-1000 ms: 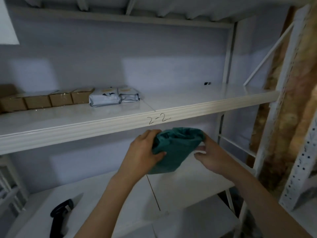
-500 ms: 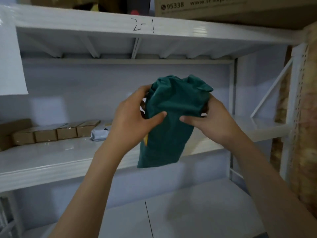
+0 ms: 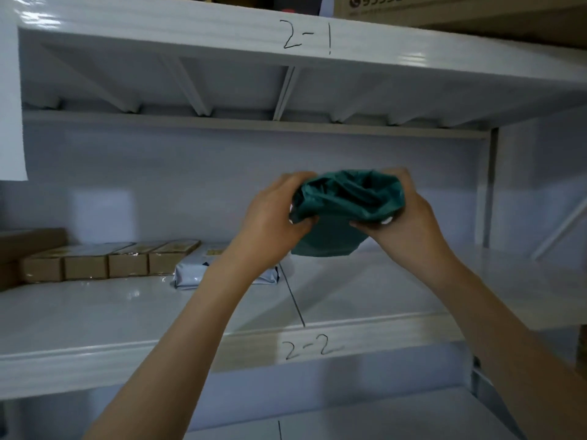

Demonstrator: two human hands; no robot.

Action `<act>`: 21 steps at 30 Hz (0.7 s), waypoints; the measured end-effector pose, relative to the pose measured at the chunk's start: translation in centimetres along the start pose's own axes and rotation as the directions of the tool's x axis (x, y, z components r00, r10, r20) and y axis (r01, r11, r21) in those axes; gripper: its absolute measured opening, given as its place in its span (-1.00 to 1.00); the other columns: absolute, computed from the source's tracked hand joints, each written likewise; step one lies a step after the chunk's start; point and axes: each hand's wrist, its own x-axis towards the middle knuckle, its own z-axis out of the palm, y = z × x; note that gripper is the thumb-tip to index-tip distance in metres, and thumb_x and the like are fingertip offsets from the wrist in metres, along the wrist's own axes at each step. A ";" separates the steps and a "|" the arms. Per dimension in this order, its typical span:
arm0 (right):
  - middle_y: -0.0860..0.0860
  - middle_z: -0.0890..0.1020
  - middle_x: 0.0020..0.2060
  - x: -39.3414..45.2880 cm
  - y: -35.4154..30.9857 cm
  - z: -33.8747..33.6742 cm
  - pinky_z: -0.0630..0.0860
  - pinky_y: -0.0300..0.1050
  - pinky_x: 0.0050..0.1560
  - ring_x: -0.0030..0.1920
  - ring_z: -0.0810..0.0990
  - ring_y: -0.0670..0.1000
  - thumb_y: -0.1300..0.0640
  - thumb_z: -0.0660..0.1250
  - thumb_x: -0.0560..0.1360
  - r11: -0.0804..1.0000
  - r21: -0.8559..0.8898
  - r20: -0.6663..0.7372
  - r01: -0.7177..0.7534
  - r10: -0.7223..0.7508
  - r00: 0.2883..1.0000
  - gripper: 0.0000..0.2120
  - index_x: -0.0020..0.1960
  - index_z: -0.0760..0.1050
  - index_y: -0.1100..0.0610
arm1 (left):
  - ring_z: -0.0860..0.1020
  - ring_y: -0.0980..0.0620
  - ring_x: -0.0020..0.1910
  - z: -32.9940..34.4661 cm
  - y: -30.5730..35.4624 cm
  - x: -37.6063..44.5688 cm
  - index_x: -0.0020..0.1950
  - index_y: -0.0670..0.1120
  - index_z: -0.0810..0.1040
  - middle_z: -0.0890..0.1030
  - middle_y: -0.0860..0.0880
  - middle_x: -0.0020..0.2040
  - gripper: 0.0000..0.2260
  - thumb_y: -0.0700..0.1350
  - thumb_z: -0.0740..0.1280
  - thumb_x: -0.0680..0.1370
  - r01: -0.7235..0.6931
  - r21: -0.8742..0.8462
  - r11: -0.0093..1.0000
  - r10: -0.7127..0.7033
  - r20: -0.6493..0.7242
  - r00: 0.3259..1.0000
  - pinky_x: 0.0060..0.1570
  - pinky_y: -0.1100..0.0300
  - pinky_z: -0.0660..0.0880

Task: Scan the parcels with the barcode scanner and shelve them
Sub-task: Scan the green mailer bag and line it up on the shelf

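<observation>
While both hands hold it up, status reads:
Parcel: green poly-bag parcel (image 3: 344, 214), crumpled, held in the air in front of shelf 2-2 (image 3: 365, 331), above its deck; can't tell if bottom edge touches the deck.
L hand (image 3: 273, 217): fingers + thumb curled round parcel's left side, gripping.
R hand (image 3: 409, 217): curled round parcel's right side, thumb pressed on front, gripping.
Shelf 2-2: white, "2-2" handwritten on front lip, seam runs down mid deck under the parcel.
Grey mailers (image 3: 203, 274): lying flat on 2-2, just left of seam, partly hidden behind L forearm.
Brown boxes (image 3: 108, 263): row side by side on 2-2, left of mailers, touching each other.
Shelf 2-1 (image 3: 305, 36): level above, "2-1" written on edge.
Carton (image 3: 444, 7): sits on 2-1, top right, printed digits partly cut off.
</observation>
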 end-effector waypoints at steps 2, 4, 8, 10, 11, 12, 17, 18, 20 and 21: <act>-0.12 0.59 0.06 0.1 2.5 1.4 0.53 -0.34 -0.01 0.05 0.59 -0.11 0.12 0.60 0.33 0.999 -0.048 0.042 -0.018 0.020 0.999 -0.36 0.26 0.31 -0.03 | 0.53 0.04 0.07 1.6 -2.5 0.2 0.35 -0.02 0.47 0.55 0.00 0.19 -0.51 -0.24 0.46 0.45 0.003 0.024 1.000 -0.005 0.087 0.996 0.05 0.03 0.58; -0.12 0.59 0.10 0.0 4.8 2.6 0.54 -0.25 0.07 0.07 0.59 -0.09 0.14 0.58 0.35 0.996 -0.093 0.120 -0.014 0.025 0.992 -0.32 0.34 0.30 -0.07 | 0.53 0.04 0.05 3.1 -4.4 0.1 0.34 -0.03 0.48 0.56 0.00 0.17 -0.52 -0.25 0.46 0.45 0.009 0.063 0.998 -0.019 0.163 0.986 0.07 0.04 0.58; -0.09 0.62 0.11 0.1 8.2 3.5 0.45 -0.35 0.08 0.11 0.60 -0.04 0.18 0.52 0.39 0.981 -0.192 0.328 0.010 0.054 0.943 -0.50 0.27 0.48 -0.04 | 0.56 -0.03 0.12 5.5 -6.9 -0.6 0.30 -0.01 0.51 0.56 -0.02 0.20 -0.53 -0.30 0.44 0.43 -0.046 0.156 0.987 0.000 0.281 0.960 0.13 0.09 0.53; -0.09 0.63 0.06 0.6 9.2 3.6 0.40 -0.48 -0.03 0.07 0.60 -0.05 0.15 0.54 0.38 0.970 -0.244 0.481 0.016 0.107 0.870 -0.55 0.22 0.53 -0.01 | 0.56 0.00 0.09 6.0 -7.6 -1.2 0.28 0.01 0.49 0.56 0.00 0.16 -0.56 -0.25 0.44 0.44 -0.067 0.217 0.974 -0.011 0.338 0.941 0.06 0.27 0.46; -0.09 0.63 0.06 0.8 9.6 3.8 0.38 -0.54 -0.07 0.05 0.59 -0.07 0.14 0.55 0.38 0.962 -0.272 0.546 0.028 0.131 0.828 -0.54 0.24 0.53 -0.01 | 0.56 0.00 0.07 6.3 -8.0 -1.4 0.28 0.03 0.49 0.56 0.00 0.14 -0.57 -0.22 0.44 0.45 -0.075 0.254 0.964 -0.023 0.362 0.932 -0.01 0.33 0.39; -0.09 0.63 0.07 1.1 10.0 4.0 0.38 -0.53 -0.07 0.05 0.58 -0.08 0.14 0.54 0.38 0.954 -0.296 0.597 0.048 0.146 0.789 -0.52 0.26 0.52 -0.01 | 0.55 0.00 0.07 6.7 -8.2 -1.6 0.29 0.04 0.47 0.56 0.00 0.14 -0.57 -0.20 0.43 0.46 -0.075 0.291 0.954 -0.047 0.390 0.920 -0.03 0.33 0.37; -0.03 0.60 0.20 2.4 12.0 5.9 0.43 -0.31 0.06 0.13 0.56 -0.04 0.11 0.50 0.42 0.937 -0.336 0.731 0.097 0.195 0.654 -0.46 0.37 0.45 -0.05 | 0.46 -0.06 0.24 8.0 -9.3 -2.1 0.37 0.06 0.39 0.50 -0.04 0.26 -0.52 -0.23 0.36 0.49 -0.054 0.441 0.896 -0.200 0.509 0.837 0.19 0.04 0.46; -0.02 0.56 0.25 2.5 12.3 6.4 0.39 -0.33 0.09 0.17 0.54 -0.04 0.08 0.49 0.45 0.933 -0.343 0.748 0.107 0.202 0.632 -0.44 0.40 0.41 -0.07 | 0.44 -0.06 0.26 8.0 -9.4 -2.0 0.39 0.06 0.37 0.48 -0.05 0.28 -0.51 -0.24 0.35 0.50 -0.059 0.473 0.879 -0.233 0.535 0.812 0.20 0.05 0.45; -0.02 0.48 0.35 2.5 12.9 7.4 0.31 -0.38 0.14 0.23 0.48 -0.06 0.07 0.44 0.50 0.931 -0.342 0.773 0.129 0.201 0.602 -0.43 0.46 0.34 -0.08 | 0.43 -0.09 0.28 8.0 -9.6 -1.9 0.42 0.03 0.32 0.45 -0.08 0.30 -0.48 -0.28 0.31 0.51 -0.067 0.521 0.851 -0.296 0.581 0.759 0.22 0.04 0.44; -0.03 0.44 0.38 2.6 13.0 7.9 0.28 -0.41 0.14 0.23 0.46 -0.08 0.10 0.41 0.53 0.930 -0.345 0.777 0.128 0.206 0.595 -0.43 0.49 0.31 -0.07 | 0.43 -0.10 0.28 8.1 -9.8 -1.7 0.44 0.02 0.31 0.45 -0.09 0.31 -0.47 -0.31 0.29 0.51 -0.063 0.542 0.838 -0.325 0.588 0.741 0.23 0.03 0.43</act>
